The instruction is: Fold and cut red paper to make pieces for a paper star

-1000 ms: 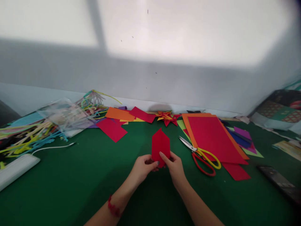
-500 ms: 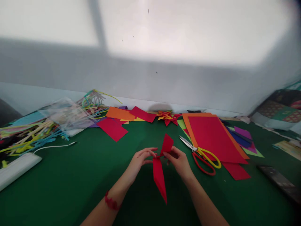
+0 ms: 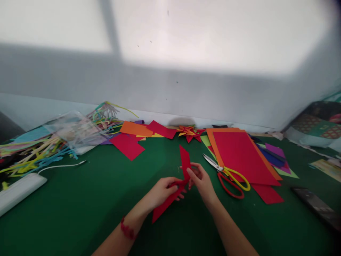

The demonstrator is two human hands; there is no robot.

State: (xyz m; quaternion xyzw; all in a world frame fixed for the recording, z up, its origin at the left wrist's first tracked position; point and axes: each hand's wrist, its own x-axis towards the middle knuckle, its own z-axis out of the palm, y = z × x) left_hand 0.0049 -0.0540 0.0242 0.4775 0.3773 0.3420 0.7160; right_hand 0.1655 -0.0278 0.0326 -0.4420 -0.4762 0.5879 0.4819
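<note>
White bar (image 3: pixel 22 191), truncated by the left edge; phone (image 3: pixel 317 205), by the right. Folded red paper (image 3: pixel 184 160), partly covered by the left hand (image 3: pixel 163 190). Forearms (image 3: pixel 231 227), cropped below.

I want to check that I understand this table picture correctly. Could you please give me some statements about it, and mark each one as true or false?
1. The left hand and the right hand both hold the folded red paper. True.
2. The scissors have one yellow loop and one red loop. True.
3. The right hand grips the scissors. False: they lie apart from it, on its right side.
4. The red bracelet is on the right wrist. False: it is on the left wrist.
5. The large red sheet lies over orange paper. True.
</note>
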